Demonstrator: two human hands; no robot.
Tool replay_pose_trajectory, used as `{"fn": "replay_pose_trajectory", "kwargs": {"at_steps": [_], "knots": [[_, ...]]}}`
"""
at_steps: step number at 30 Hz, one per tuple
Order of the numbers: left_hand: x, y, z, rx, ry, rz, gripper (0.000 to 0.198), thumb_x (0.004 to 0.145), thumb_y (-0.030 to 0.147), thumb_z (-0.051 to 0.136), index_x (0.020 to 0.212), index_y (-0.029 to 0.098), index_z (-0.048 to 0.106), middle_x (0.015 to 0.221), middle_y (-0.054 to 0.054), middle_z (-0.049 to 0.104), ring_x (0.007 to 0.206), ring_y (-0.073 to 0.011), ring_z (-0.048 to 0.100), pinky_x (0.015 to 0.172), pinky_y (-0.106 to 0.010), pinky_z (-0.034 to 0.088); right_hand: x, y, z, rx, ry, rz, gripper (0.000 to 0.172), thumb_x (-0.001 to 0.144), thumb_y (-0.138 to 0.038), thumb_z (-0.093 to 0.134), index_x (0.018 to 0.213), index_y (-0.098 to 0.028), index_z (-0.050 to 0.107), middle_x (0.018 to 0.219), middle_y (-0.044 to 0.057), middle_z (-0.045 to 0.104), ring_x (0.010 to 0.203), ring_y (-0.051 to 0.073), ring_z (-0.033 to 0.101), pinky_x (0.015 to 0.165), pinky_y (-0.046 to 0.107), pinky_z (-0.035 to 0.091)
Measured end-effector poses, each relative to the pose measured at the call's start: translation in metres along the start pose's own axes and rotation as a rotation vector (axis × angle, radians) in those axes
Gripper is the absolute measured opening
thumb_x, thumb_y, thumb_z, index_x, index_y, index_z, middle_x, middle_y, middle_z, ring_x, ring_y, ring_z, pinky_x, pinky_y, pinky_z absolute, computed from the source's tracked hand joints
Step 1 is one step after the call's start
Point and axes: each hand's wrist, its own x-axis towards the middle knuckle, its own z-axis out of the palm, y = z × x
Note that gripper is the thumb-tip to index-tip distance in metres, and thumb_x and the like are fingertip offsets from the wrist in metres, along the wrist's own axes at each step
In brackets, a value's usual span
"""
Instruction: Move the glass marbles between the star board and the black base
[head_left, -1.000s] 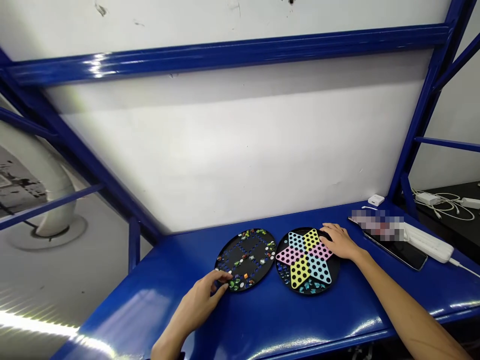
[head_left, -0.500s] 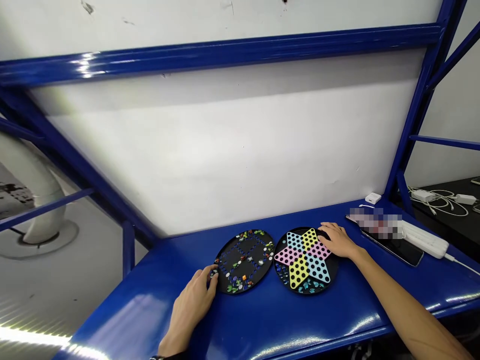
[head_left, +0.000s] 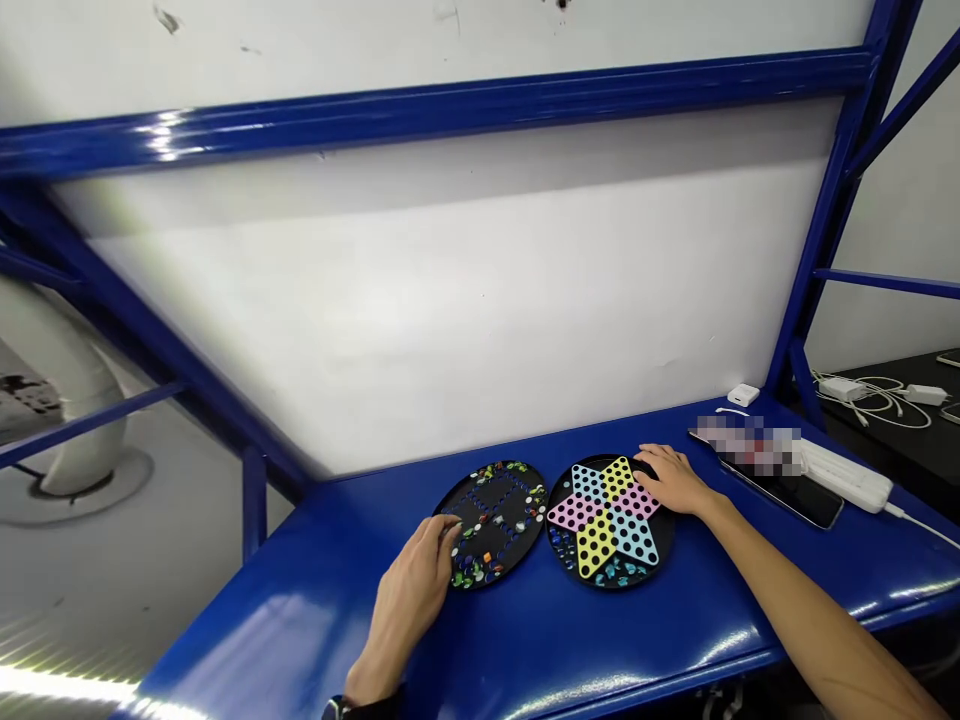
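My left hand (head_left: 412,580) is over the near-left edge of a round black game board (head_left: 501,498), its thumb and fingertips closed together. Whatever lies between those fingertips is too small to make out. Colored glass marbles (head_left: 465,576) lie around the rim and on the middle tracks of this board. Beside it to the right is a round black tray (head_left: 667,540) with a six-pointed Chinese checkers board (head_left: 604,518) in yellow, pink and light blue. Blue and teal marbles (head_left: 621,572) lie in its near side. My right hand (head_left: 670,480) rests on its upper-right rim with fingers stretched.
Both boards are on a blue metal tabletop (head_left: 480,650) with a blue frame and white panel behind. To the right are a dark phone (head_left: 795,498), a white power strip (head_left: 847,475) with a cable, and a white charger (head_left: 743,395). More cables (head_left: 877,405) lie on a black surface beyond.
My left hand has moved right and slightly up, from the left board's edge to over its surface, and its fingers have closed together. My right hand stays on the star board's tray.
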Motion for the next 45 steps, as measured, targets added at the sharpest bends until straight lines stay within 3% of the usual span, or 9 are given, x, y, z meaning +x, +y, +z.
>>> {"fn": "replay_pose_trajectory", "kwargs": {"at_steps": [8,11,17,22,29,34,37,45], "knots": [[0.022,0.031,0.017,-0.035,-0.101,0.416,0.03,0.099,0.04,0.038,0.102,0.028,0.066,0.108,-0.003,0.065,0.098,-0.0212,0.061,0.089,-0.034,0.048,-0.001,-0.005,-0.003,0.006,-0.004,-0.005,0.05,0.097,-0.045,0.035,0.137,-0.023,0.055,0.154,0.008,0.042,0.144,0.028,0.03,0.116,0.048,0.023],[0.025,0.035,0.023,-0.044,-0.13,0.482,0.029,0.1,0.038,0.038,0.102,0.025,0.063,0.113,-0.004,0.062,0.1,-0.0209,0.059,0.094,-0.036,0.046,-0.002,-0.006,-0.004,0.01,-0.008,-0.005,0.051,0.097,-0.044,0.035,0.137,-0.021,0.055,0.154,0.009,0.041,0.144,0.028,0.03,0.116,0.047,0.023],[0.029,0.046,0.024,0.093,-0.182,0.477,0.032,0.102,0.033,0.029,0.098,0.022,0.059,0.098,-0.006,0.061,0.09,-0.0218,0.056,0.083,-0.035,0.046,-0.004,-0.008,-0.005,0.014,-0.003,-0.008,0.05,0.097,-0.043,0.035,0.137,-0.019,0.055,0.154,0.01,0.042,0.144,0.028,0.03,0.116,0.047,0.023],[0.027,0.048,0.031,0.039,-0.267,0.548,0.036,0.103,0.037,0.023,0.094,0.02,0.054,0.096,-0.006,0.059,0.086,-0.0202,0.053,0.084,-0.036,0.044,0.0,-0.003,-0.001,0.005,0.01,-0.017,0.05,0.097,-0.043,0.036,0.136,-0.019,0.055,0.153,0.011,0.042,0.143,0.028,0.031,0.116,0.047,0.023],[0.027,0.047,0.045,0.116,-0.312,0.525,0.031,0.103,0.036,0.022,0.093,0.021,0.048,0.096,-0.007,0.059,0.084,-0.0209,0.054,0.082,-0.037,0.044,0.003,0.002,0.003,0.016,0.015,-0.02,0.051,0.096,-0.044,0.036,0.136,-0.019,0.055,0.153,0.011,0.042,0.143,0.029,0.031,0.115,0.049,0.023],[0.021,0.049,0.04,0.189,-0.288,0.44,0.026,0.102,0.034,0.024,0.094,0.022,0.046,0.098,-0.008,0.06,0.088,-0.0228,0.058,0.08,-0.036,0.045,0.002,0.001,0.001,0.026,0.012,-0.029,0.052,0.096,-0.043,0.036,0.137,-0.017,0.055,0.153,0.012,0.042,0.143,0.029,0.03,0.115,0.048,0.023],[0.019,0.054,0.035,0.247,-0.331,0.374,0.026,0.101,0.032,0.023,0.097,0.021,0.046,0.1,-0.008,0.062,0.085,-0.0233,0.063,0.074,-0.034,0.046,0.001,0.001,0.001,0.021,0.013,-0.032,0.051,0.096,-0.042,0.037,0.137,-0.017,0.055,0.153,0.013,0.041,0.143,0.029,0.03,0.115,0.048,0.022],[0.017,0.059,0.031,0.292,-0.382,0.348,0.025,0.102,0.034,0.023,0.098,0.021,0.044,0.094,-0.009,0.068,0.084,-0.0274,0.069,0.07,-0.034,0.045,0.001,0.0,0.002,0.035,0.018,-0.03,0.049,0.096,-0.041,0.038,0.136,-0.019,0.056,0.153,0.012,0.042,0.142,0.03,0.031,0.114,0.048,0.023]]}}
